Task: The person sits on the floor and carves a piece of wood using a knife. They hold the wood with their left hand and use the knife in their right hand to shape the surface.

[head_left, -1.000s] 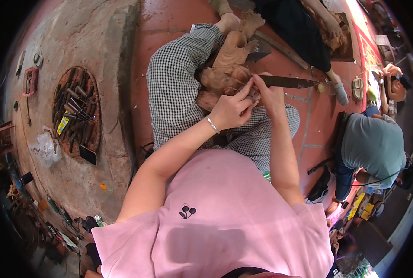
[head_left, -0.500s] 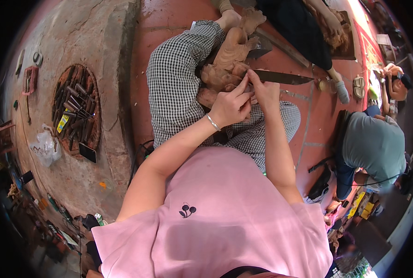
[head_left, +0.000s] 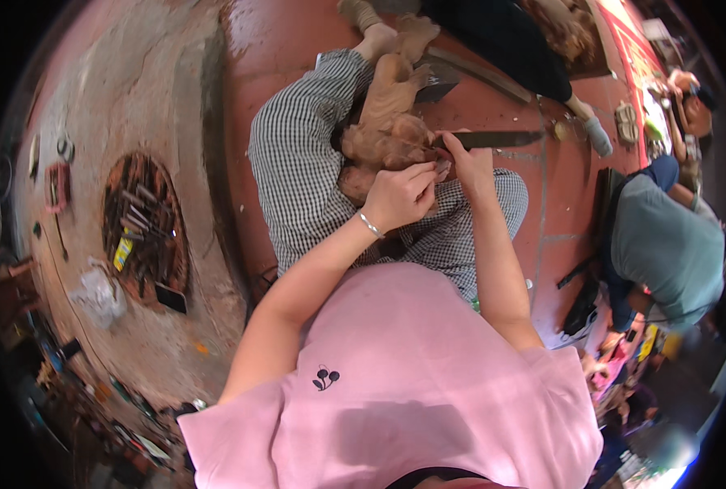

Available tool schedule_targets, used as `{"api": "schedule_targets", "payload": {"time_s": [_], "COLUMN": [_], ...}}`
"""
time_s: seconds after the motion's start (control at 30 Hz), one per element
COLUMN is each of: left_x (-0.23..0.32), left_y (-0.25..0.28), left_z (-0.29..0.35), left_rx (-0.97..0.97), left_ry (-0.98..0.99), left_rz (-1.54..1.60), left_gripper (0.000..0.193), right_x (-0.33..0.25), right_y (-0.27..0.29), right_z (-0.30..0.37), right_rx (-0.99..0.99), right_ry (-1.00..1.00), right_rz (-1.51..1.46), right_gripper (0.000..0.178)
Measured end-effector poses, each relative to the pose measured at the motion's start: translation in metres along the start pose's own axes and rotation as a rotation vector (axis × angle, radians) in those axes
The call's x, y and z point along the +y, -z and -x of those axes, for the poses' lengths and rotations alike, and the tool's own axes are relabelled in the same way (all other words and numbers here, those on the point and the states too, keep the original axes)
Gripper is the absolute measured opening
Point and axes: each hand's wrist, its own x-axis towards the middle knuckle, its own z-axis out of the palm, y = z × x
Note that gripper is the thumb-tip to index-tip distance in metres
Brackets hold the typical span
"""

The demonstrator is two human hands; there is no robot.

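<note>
A reddish-brown wooden carving [head_left: 387,106] with rounded, worked surfaces rests between my bent legs in checked trousers. At its near end, my left hand [head_left: 402,194] has its fingers closed together, with a small pale bit at the fingertips too small to name. My right hand [head_left: 470,167] pinches with thumb and forefinger beside the carving. What lies inside that pinch is mostly hidden. A long dark flat blade [head_left: 497,139] runs rightward from just behind the right fingertips; whether the hand grips it is unclear.
On the raised ledge at left sits a round basket [head_left: 182,244] of dark-handled tools, beside a phone [head_left: 171,298] and a plastic bag [head_left: 100,295]. A wooden bar [head_left: 481,75] lies on the tiled floor [head_left: 571,187] ahead. A person in grey-green [head_left: 668,236] is bent over at right.
The whole view has shifted and turned slightly. My two hands have come a little lower against the carving, and the right fingertips stand farther from the left ones.
</note>
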Motion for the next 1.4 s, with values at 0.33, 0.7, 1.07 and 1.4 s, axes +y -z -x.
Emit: {"api": "schedule_targets", "payload": {"time_s": [0.33, 0.7, 1.07, 1.4], "left_x": [-0.001, 0.01, 0.01, 0.013], "left_y": [-0.005, 0.004, -0.003, -0.002], "left_z": [-0.007, -0.014, -0.01, -0.015], "left_rx": [-0.04, -0.156, -0.088, -0.295], "left_ry": [0.208, -0.215, -0.122, -0.02], "left_rz": [-0.425, -0.149, -0.175, -0.205], "left_gripper": [0.06, 0.019, 0.028, 0.025], "right_x": [0.034, 0.052, 0.025, 0.042], "right_y": [0.034, 0.04, -0.009, 0.007], "right_z": [0.044, 0.049, 0.018, 0.002], "right_rx": [0.323, 0.361, 0.124, -0.097], "right_ry": [-0.037, -0.044, 0.138, -0.069], "right_rz": [-0.418, -0.779, -0.101, -0.31], "right_gripper": [0.019, 0.013, 0.032, 0.025]}}
